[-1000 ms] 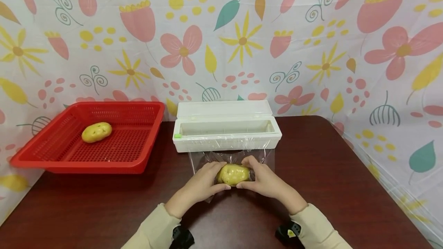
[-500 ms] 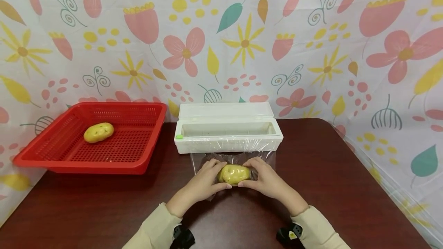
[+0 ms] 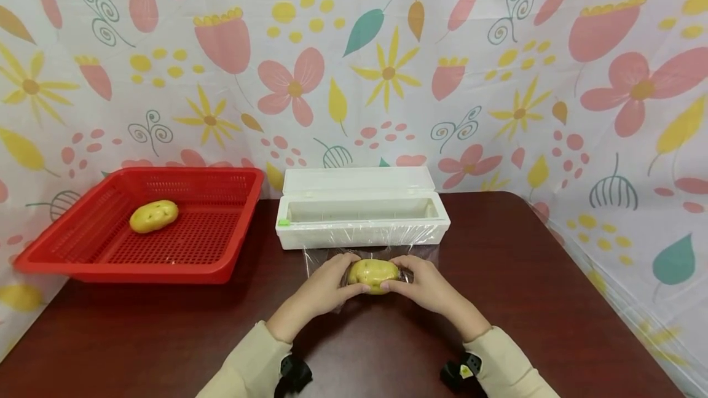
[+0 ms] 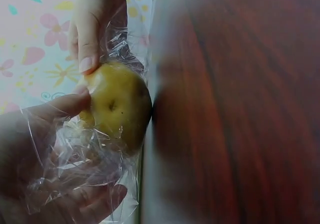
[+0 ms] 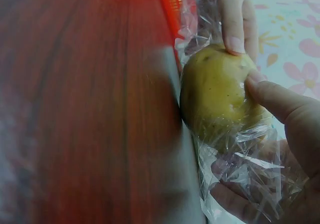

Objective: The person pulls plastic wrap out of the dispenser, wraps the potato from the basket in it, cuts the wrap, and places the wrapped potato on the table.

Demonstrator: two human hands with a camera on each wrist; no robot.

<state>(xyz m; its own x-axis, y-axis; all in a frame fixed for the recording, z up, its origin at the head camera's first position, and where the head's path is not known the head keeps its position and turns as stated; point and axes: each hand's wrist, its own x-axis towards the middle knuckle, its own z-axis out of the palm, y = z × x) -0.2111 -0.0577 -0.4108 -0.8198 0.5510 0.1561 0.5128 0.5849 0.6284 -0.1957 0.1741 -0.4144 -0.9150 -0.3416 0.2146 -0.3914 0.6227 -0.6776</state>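
Between both hands is a potato (image 3: 373,274) with clear plastic wrap (image 4: 90,159) about it, on the table in front of a white cling film box. My left hand (image 3: 326,286) grips its left end, thumb on the near side and fingers behind. The right hand (image 3: 423,285) holds the other end the same way. In the right wrist view, crumpled film (image 5: 250,159) bunches over the fingers beside the potato. A sheet of film runs from the hands back to the front of the white box (image 3: 362,235), whose lid stands raised.
A red plastic basket (image 3: 232,244) stands at the left of the dark wooden table (image 3: 531,300), with a second potato (image 3: 154,216) inside. A green slider (image 3: 284,222) sits at the box's left front corner. Behind hangs a flower-patterned cloth (image 3: 387,134).
The potato has turned slightly between the hands, rolling a little toward the box. Both hands keep their hold on it. The basket and box stay in place.
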